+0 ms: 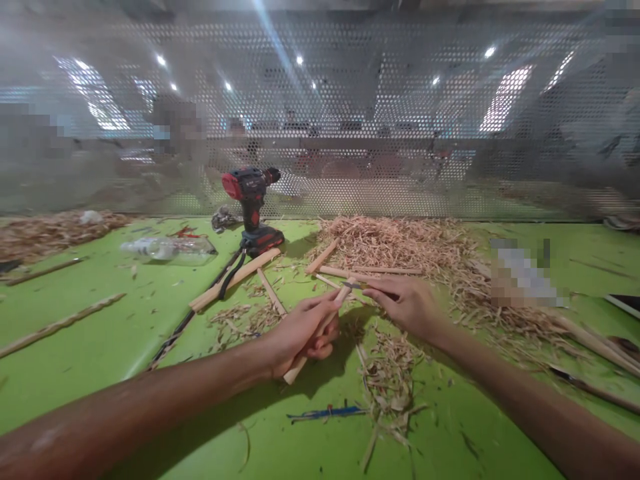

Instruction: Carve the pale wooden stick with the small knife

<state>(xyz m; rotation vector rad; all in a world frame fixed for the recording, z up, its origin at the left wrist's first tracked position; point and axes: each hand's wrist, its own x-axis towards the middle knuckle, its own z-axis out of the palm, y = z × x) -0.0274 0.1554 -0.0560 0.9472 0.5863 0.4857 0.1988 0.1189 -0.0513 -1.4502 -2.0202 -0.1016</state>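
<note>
- left hand is wrapped around 1 stick, held at a slant over the green counter, mid-view
- right hand is pinching a knife, blade right at the stick's top end, can't tell how deep
- drill standing behind, bottle lying left of it
- shavings piled up farther back
</note>
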